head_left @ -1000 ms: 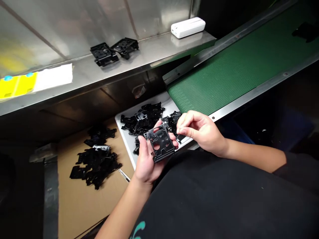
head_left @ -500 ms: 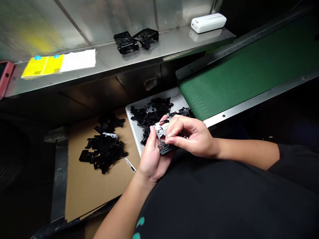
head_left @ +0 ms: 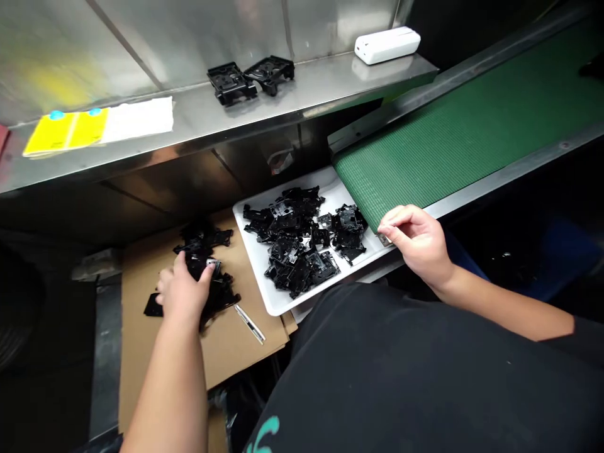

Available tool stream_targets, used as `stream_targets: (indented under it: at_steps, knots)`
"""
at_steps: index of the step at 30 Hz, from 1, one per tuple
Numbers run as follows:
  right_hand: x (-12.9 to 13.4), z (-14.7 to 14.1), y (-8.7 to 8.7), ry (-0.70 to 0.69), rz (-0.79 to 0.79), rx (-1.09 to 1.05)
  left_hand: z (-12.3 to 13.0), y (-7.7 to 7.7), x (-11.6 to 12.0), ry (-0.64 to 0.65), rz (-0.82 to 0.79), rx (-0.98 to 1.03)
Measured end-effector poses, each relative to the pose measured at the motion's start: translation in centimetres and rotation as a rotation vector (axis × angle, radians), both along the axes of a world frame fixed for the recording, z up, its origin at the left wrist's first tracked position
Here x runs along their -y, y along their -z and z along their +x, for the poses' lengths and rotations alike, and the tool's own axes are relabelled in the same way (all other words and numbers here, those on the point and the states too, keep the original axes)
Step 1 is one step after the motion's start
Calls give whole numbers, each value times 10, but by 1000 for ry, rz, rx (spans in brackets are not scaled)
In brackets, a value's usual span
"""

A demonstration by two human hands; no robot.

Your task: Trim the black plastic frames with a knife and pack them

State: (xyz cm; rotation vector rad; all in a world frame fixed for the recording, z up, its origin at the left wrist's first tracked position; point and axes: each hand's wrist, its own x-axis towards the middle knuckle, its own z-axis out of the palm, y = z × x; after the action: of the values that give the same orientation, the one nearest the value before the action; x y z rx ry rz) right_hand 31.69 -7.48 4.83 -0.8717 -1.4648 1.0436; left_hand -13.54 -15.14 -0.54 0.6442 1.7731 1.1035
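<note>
My left hand [head_left: 183, 288] is over the pile of black plastic parts [head_left: 221, 292] on the cardboard [head_left: 236, 352], its fingers spread apart. On the right, my right hand [head_left: 418, 242] is raised beside the near corner of the green belt, thumb and fingertips pinched together; what they hold, if anything, is too small to make out. Between the hands lies a white tray [head_left: 274, 304] with several black parts [head_left: 287, 245] in it, some with silvery pieces.
A pen-like tool [head_left: 250, 324] lies on the cardboard. The green conveyor belt [head_left: 453, 132] runs off to the upper right. On the metal shelf [head_left: 189, 135] are two black parts [head_left: 231, 83], a white device [head_left: 387, 45], and yellow and white papers [head_left: 66, 132].
My hands have parted: the left went to the pile on the cardboard, the right moved right toward the belt's corner. The part they held together is no longer in my left hand.
</note>
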Motion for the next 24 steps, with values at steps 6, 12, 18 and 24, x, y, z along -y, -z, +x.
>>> stream_targets:
  at_steps: [6,12,18,24]
  knots:
    - [8,16,15,94,-77,12,98,-8,-42,164,225,-231]
    - [9,15,11,73,-70,-13,256,18,-82,514,225,206]
    - [15,21,8,99,-68,-20,286,39,-102,473,148,427]
    - [16,33,11,147,-94,-47,266,32,-97,393,157,545]
